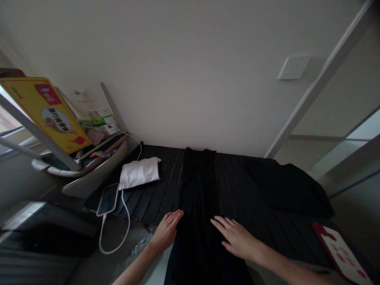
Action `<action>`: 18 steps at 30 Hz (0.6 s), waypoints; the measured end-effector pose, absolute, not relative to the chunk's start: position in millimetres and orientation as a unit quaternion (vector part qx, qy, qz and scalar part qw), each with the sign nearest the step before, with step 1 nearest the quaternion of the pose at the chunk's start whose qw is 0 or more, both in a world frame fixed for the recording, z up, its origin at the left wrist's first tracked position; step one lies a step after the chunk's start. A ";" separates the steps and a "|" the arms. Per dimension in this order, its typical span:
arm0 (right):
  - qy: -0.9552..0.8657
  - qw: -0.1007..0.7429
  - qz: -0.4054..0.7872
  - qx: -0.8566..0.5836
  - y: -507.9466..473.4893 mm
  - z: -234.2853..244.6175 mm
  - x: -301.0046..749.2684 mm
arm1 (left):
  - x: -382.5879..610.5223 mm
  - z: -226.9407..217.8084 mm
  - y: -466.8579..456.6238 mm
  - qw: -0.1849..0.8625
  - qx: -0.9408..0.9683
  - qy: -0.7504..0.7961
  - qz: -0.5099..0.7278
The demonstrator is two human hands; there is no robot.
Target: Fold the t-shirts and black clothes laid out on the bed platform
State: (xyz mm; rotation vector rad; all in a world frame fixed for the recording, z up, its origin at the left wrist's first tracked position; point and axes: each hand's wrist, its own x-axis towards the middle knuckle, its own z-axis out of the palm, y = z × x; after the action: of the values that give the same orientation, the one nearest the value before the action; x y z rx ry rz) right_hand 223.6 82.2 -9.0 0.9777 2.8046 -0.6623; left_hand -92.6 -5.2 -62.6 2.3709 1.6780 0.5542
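A long black garment (198, 186) lies lengthwise over the black slatted table (234, 190), narrower at the far end and wider toward me. Its exact kind is hard to make out in the dim light. My left hand (166, 231) rests at its left edge, fingers stretched out and side by side. On the opposite edge lies my right hand (234, 237), palm down with the fingers spread. Neither hand grips the cloth. Soft creases run down the garment's middle between the hands.
A folded white cloth (140, 173) and a phone (107, 200) with a white cable (127, 221) lie at left. Beyond are a chair (97, 170) and a yellow package (50, 114). Another dark cloth (291, 190) and a red-and-white card (341, 253) are at right. A wall (196, 79) stands behind.
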 end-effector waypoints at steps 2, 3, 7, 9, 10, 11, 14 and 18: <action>0.953 0.021 -0.147 0.265 84.6 -34.5 233.7 | -99.3 -61.3 -13.9 0.076 0.830 0.540 0.113; 0.966 -0.001 -0.110 0.236 83.2 -46.2 236.1 | -100.2 -60.9 -15.7 0.065 0.839 0.533 0.085; 0.967 -0.113 0.044 0.224 72.1 -77.8 227.3 | -94.9 -61.8 -8.9 0.017 0.853 0.521 0.023; 0.964 -0.141 0.069 0.214 69.1 -81.7 217.5 | -90.8 -61.2 -1.7 0.004 0.859 0.512 0.024; 0.967 -0.147 0.060 0.199 68.6 -80.0 213.4 | -88.8 -59.5 1.2 0.012 0.865 0.501 0.031; 0.971 -0.149 0.038 0.183 68.8 -75.7 210.5 | -86.7 -56.7 3.2 0.031 0.872 0.487 0.041; 0.970 -0.137 -0.095 0.175 71.8 -48.2 210.6 | -79.2 -43.4 1.9 0.141 0.878 0.449 0.087; 0.901 -0.128 -0.340 0.237 84.3 -0.2 219.9 | -65.3 -30.0 -3.4 0.327 0.775 0.493 0.222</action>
State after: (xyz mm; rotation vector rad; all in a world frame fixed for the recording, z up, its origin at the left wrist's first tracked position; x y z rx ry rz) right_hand 219.9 84.3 -0.2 0.8115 3.0876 -1.1653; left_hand -65.3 -3.4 -30.0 2.0293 1.2919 0.5825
